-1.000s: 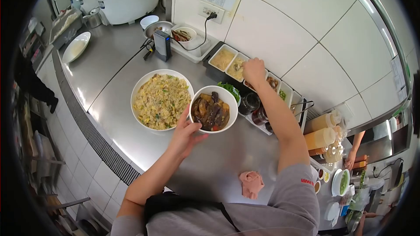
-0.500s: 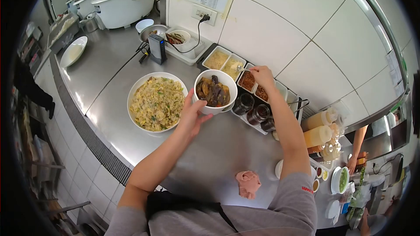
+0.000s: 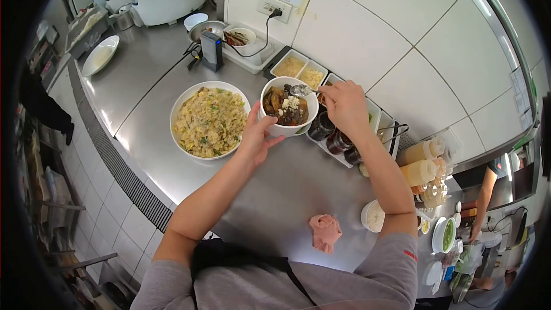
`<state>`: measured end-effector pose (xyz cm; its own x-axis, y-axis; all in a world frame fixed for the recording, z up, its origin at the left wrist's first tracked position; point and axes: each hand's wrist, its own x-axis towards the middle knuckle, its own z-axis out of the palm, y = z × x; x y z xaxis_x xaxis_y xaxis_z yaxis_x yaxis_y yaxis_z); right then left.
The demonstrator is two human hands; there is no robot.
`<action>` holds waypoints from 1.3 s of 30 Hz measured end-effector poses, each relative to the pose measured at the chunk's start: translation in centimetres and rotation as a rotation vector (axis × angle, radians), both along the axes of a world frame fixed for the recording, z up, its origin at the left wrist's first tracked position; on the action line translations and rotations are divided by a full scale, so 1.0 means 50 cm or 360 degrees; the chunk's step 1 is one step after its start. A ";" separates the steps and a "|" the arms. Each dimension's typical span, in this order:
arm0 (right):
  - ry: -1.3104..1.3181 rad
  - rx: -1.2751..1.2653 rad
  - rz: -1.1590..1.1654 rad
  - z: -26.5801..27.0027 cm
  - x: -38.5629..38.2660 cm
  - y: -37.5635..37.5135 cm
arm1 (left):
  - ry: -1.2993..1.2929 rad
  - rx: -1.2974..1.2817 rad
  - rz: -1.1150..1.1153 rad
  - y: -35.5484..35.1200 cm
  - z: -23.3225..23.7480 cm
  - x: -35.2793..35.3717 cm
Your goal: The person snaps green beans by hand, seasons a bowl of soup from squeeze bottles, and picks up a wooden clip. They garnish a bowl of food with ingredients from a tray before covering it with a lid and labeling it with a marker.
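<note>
Head view, steel worktop (image 3: 143,86) along a tiled wall. The left hand (image 3: 256,135) cups a white bowl of stew (image 3: 285,130), with the fingers spread round its near wall and the thumb up the side. The bowl sits toward the back edge of the worktop, against the near edge of the tray of garnish tubs (image 3: 302,69). It seems raised off the surface, though this cannot be told for sure. The right hand (image 3: 344,106) is pinched shut on the handle of a metal spoon (image 3: 301,89), whose tip lies over the bowl's far rim. A pale garnish (image 3: 291,103) lies on the dark stew.

Just to the left, resting on the worktop, is a larger bowl of fried rice (image 3: 174,116). Dark jars (image 3: 336,140) stand to the right of the held bowl. A pink cloth (image 3: 325,231) lies near the front edge.

Handling, as judged:
- **Weight and stiffness:** the bowl looks rigid and breakable, and fairly heavy with its wet filling.
- **Surface:** the glazed wall is probably smooth and slippery.
- **Tilt:** the sauce would shift or spill if the bowl tips.
- **Grip:** the best hold is low on the wall or under the base, kept level, with the fingers off the rim.
- **Spoon:** it is light and stiff, and is best held at the end of the handle.
</note>
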<state>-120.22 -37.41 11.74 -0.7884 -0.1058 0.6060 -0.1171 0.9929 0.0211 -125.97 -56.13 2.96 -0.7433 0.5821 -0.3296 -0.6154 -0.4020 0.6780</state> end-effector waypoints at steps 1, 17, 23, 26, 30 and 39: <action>-0.0084 -0.0108 -0.0008 0.002 -0.003 0.010 | 0.0005 -0.0001 0.0005 -0.004 0.000 0.000; -0.0886 -0.0234 -0.1255 -0.025 0.142 0.218 | -0.0021 -0.0037 -0.0493 -0.172 -0.061 0.140; -0.0680 -0.0705 -0.0930 -0.149 0.216 0.162 | -0.0197 -0.0124 -0.0667 -0.088 -0.108 0.215; -0.0256 -0.1279 -0.0817 -0.206 0.183 0.145 | -0.0158 -0.0042 -0.0596 -0.012 -0.131 0.241; -0.0031 -0.1883 -0.0961 -0.221 0.165 0.123 | -0.0233 0.0043 -0.0487 0.066 -0.130 0.247; 0.0448 -0.0625 -0.0694 -0.186 0.216 0.122 | -0.0216 0.0010 -0.0405 0.030 -0.079 0.235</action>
